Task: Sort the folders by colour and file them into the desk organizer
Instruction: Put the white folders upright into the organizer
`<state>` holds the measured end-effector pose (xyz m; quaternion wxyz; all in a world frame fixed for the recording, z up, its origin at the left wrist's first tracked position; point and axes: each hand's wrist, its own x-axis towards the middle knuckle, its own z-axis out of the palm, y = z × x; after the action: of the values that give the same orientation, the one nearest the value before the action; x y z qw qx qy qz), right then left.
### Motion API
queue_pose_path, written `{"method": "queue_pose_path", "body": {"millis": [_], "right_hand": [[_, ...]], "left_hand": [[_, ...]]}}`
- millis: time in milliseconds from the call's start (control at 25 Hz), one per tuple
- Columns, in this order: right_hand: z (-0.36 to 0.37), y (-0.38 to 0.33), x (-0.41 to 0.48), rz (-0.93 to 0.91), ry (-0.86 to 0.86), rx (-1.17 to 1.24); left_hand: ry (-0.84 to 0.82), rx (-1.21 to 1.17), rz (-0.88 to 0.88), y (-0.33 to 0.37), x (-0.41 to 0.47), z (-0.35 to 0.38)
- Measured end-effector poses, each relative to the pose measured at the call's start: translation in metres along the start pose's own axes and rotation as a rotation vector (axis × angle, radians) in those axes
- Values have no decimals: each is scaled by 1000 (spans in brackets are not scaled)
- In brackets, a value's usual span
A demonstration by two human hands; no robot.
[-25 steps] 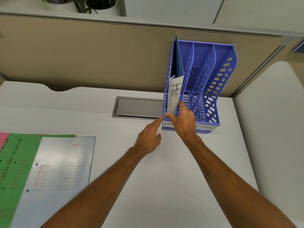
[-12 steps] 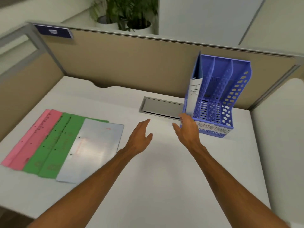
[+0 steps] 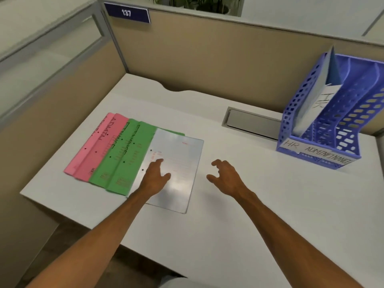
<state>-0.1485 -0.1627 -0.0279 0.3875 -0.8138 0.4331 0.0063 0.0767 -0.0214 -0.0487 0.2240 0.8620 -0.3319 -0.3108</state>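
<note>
A fanned stack of folders lies on the left of the white desk (image 3: pixel 259 215): pink folders (image 3: pixel 97 146) at the far left, green folders (image 3: pixel 122 161) beside them, and a pale blue folder (image 3: pixel 182 163) on top at the right. My left hand (image 3: pixel 154 177) hovers over the pale blue folder with fingers apart, holding nothing. My right hand (image 3: pixel 225 176) is open just right of that folder, above bare desk. The purple desk organizer (image 3: pixel 324 129) stands at the back right, labelled HR, ADMIN, FINANCE. A pale blue folder (image 3: pixel 324 88) marked HR stands upright in its leftmost slot.
A grey cable hatch (image 3: pixel 251 122) is set into the desk just left of the organizer. Beige partition walls (image 3: pixel 207 59) close off the back and left sides. A blue sign reading 137 (image 3: pixel 126 13) hangs on the partition. Potted plants sit behind it.
My right hand let go of the filed HR folder and both hands moved left across the desk to the stack. The view swung left with them.
</note>
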Motion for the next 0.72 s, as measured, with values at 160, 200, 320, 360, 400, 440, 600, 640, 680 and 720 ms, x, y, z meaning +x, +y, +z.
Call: {"method": "queue_pose_path", "body": {"millis": [160, 200, 320, 360, 400, 440, 600, 640, 680, 720], "right_hand": [[56, -31, 17, 181, -114, 144], [67, -36, 18, 210, -144, 152], [97, -49, 22, 239, -213, 84], [105, -53, 24, 244, -226, 62], [111, -56, 26, 251, -234, 49], [116, -58, 27, 260, -240, 40], [125, -61, 27, 260, -247, -35], [125, -61, 27, 267, -249, -38], [124, -60, 27, 275, -253, -28], [123, -59, 27, 285, -256, -7]], "left_hand": [[-14, 156, -143, -63, 20, -32], [-24, 192, -157, -74, 22, -36], [-19, 213, -145, -94, 27, -43], [-19, 199, -148, -98, 30, -44], [-32, 193, -150, -99, 33, -44], [-59, 185, -157, -100, 36, -44], [-129, 36, -248, -98, 44, -44], [-119, -7, -279, -96, 45, -45], [-109, -43, -307, -94, 46, -47], [-104, -90, -333, -93, 47, -50]]}}
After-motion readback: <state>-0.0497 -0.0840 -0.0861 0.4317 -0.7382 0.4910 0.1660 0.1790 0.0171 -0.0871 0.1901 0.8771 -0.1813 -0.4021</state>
